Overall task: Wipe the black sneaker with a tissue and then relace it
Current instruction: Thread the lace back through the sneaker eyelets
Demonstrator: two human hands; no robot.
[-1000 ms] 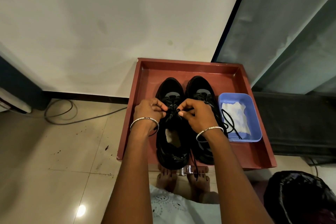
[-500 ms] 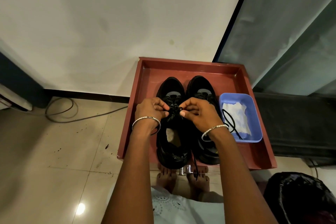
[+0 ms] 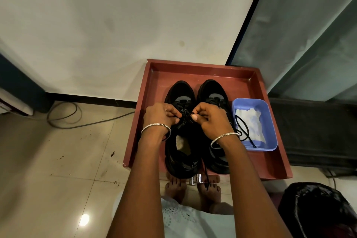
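Head view: both hands meet over the lacing of the black sneaker [image 3: 179, 92], which stands on the left of a pair inside the red tray [image 3: 201, 63], toe toward the wall. The left hand [image 3: 160, 116] has its fingers curled and pinches the shoelace [image 3: 185, 112] from the left of the eyelet rows. The right hand [image 3: 210, 121] is curled likewise and pinches the same lace from the right, its fingertips close to those of the other hand. I cannot tell which eyelet is being worked, because the fingers cover it.

Task status, as I judge it:

1. Wiping: probably complete. The tissue [image 3: 249, 120] lies crumpled in the blue tub [image 3: 271, 121] at the right of the tray, and neither hand touches it.
2. Relacing: in progress, about the middle rows. Lace crossings show toward the toe, and the collar behind the hands gapes open and slack.
3. Remaining: thread the upper eyelets, even out the two ends, tie off.

The second sneaker [image 3: 212, 91] stands just beside the first. A loose black lace [image 3: 243, 131] lies across the tissue and the tub. I cannot tell whether it is attached to the second sneaker. A lace end [image 3: 206, 177] hangs over the near edge of the tray between the two sneakers, and I cannot tell which sneaker it belongs to.
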